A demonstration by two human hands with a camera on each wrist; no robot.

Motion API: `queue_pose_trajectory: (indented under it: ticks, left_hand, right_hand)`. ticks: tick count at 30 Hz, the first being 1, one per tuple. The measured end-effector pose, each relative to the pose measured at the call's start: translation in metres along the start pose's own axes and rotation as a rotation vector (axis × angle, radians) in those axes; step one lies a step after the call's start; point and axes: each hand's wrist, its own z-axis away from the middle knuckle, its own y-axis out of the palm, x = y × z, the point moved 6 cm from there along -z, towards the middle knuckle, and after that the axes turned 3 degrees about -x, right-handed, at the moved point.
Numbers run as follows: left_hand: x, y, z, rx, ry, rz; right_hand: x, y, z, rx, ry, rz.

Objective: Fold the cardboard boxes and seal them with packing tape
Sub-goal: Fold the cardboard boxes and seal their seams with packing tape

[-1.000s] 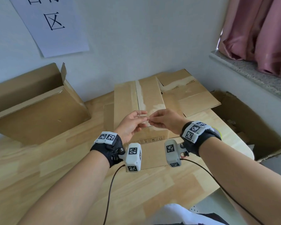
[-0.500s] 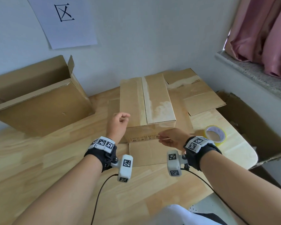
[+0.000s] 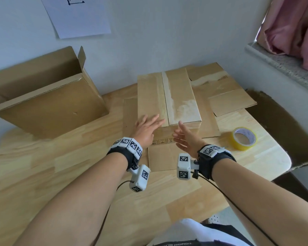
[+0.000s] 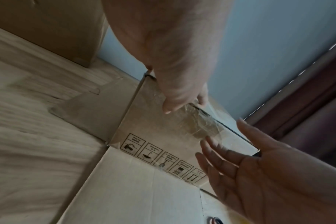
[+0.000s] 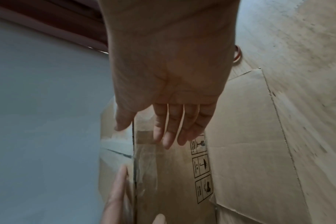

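Sealed box (image 3: 168, 98) sits mid worktop (image 3: 43, 166), closed, clear tape strip (image 3: 167, 96) along top centre seam and down over the near face, wrinkled there in L wrist view (image 4: 199, 122). Box rests on flattened cardboard sheets (image 3: 169, 157); more flat sheets (image 3: 226, 91) behind and to the R.

L hand (image 3: 146, 128): fingers straight and spread, palm down, flat on near-left top edge of box, fingertips (image 3: 158, 119) by the seam. Holding nothing. In L wrist view (image 4: 172, 68) fingertips touch box top edge at the tape.

R hand (image 3: 185, 139): wide open, fingers straight, palm facing left toward box's near face, thumb up near top edge. Holds nothing. Touching the face or just off it: cannot tell. R wrist view (image 5: 169, 98) shows fingers extended together over the taped face, handling icons (image 5: 200, 166) printed beside.

Tape roll (image 3: 244, 138), yellowish, lying flat on worktop R of box, apart from both hands.

Open box (image 3: 48, 96) at worktop's left rear, on its side, flaps out, well apart from the sealed one. White paper sheet (image 3: 78, 15) on wall above. Pink curtain (image 3: 292, 27) upper R over a stone sill (image 3: 283, 63). Another cardboard piece (image 3: 283, 125) off worktop's R edge.
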Motion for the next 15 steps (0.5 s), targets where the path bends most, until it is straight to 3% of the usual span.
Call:
queue_pose_trajectory:
  ticks: [9, 15]
  left_hand:
    - [-0.0021, 0.0008, -0.0006, -0.034, -0.050, 0.185]
    - [-0.0018, -0.0010, -0.0004, -0.019, -0.065, 0.195]
  right_hand:
    - [0.0042, -0.0048, -0.0032, -0.051, -0.097, 0.088]
    - [0.0021, -0.0005, -0.0038, 0.013, -0.067, -0.028]
